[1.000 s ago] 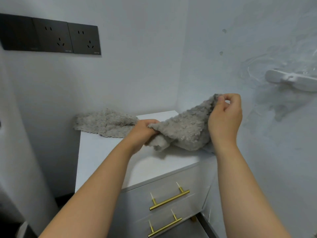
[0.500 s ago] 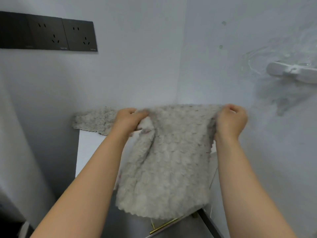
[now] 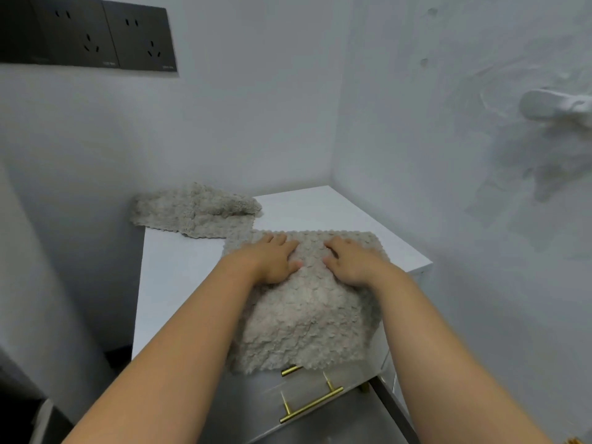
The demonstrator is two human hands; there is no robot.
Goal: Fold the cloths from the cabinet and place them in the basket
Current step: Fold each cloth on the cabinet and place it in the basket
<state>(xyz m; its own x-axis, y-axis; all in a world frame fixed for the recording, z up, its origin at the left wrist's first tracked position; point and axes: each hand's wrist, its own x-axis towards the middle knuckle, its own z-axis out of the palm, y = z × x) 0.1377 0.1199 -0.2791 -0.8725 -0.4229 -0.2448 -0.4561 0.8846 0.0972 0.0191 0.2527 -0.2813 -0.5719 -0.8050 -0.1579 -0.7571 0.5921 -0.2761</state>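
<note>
White cabinet top point(image 3: 179, 267): flat grey cloth point(image 3: 307, 302) at front edge, crumpled cloth point(image 3: 195, 208) at back-left corner.

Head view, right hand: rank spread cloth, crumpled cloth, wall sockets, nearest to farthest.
1. spread cloth: directly under the right hand, touching it.
2. crumpled cloth: back left on the cabinet top.
3. wall sockets: mounted high, far left.

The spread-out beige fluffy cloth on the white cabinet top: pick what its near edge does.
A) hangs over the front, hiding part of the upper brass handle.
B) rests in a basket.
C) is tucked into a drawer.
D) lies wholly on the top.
A: the beige fluffy cloth drapes past the front edge of the white cabinet, and only one end of the upper brass handle shows below its hem.
</note>
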